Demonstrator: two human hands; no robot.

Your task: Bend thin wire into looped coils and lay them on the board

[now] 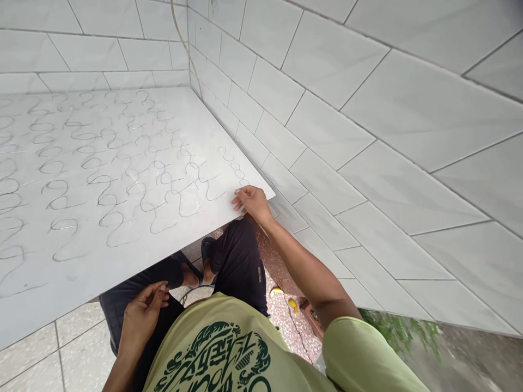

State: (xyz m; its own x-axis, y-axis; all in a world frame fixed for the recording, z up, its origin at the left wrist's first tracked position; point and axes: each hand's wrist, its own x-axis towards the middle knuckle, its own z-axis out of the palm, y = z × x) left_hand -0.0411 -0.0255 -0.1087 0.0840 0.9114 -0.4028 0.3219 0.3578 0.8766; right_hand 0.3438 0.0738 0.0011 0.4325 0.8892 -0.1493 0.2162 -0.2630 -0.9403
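Observation:
A large white tile slab [102, 179] with looping grey squiggles drawn over its face lies tilted in front of me, reaching back to the corner of the tiled walls. My right hand [252, 202] grips its near right corner, fingers on top and curled over the edge. My left hand [143, 316] is under the slab's near edge, fingers bent and touching the underside. Below I see my dark trousers [239, 261] and green printed shirt [229, 348].
White marble-look wall tiles [388, 136] run along the right and back. A thin cable [182, 38] hangs in the corner. Speckled reddish floor [286, 321] with small yellow items [292, 304] lies beneath; pale floor tiles [49, 348] at lower left.

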